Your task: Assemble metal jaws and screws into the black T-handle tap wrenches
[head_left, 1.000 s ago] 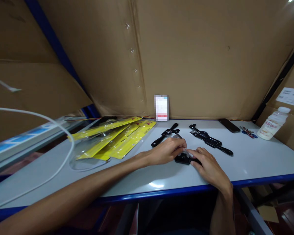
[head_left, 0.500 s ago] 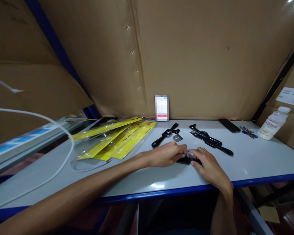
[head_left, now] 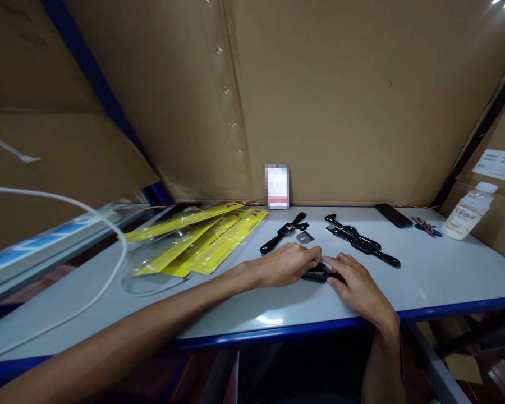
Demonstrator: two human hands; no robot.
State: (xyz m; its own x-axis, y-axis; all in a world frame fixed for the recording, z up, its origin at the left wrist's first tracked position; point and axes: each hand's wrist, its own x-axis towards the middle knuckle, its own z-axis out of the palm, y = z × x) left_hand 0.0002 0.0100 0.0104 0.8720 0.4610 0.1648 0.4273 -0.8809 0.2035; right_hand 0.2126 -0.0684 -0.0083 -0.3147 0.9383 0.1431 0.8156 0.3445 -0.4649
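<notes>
Both of my hands meet over a small black tool part (head_left: 313, 273) lying on the grey table (head_left: 437, 275). My left hand (head_left: 284, 264) curls its fingers onto the part's left side. My right hand (head_left: 356, 283) pinches its right end. A small grey blade (head_left: 304, 237) lies just beyond my hands. A black scraper handle (head_left: 283, 232) rests behind it, and to its right lies a group of black scrapers (head_left: 362, 242).
Yellow packaging bags (head_left: 197, 238) are spread at the left. A white cable (head_left: 79, 247) loops over the table's left end. A phone (head_left: 394, 215), keys (head_left: 425, 226) and a white bottle (head_left: 467, 210) stand at the back right. Cardboard walls (head_left: 320, 95) enclose the bench.
My left hand pulled back toward me off the grey blade, which now lies uncovered. Both hands closed in tighter over the black part.
</notes>
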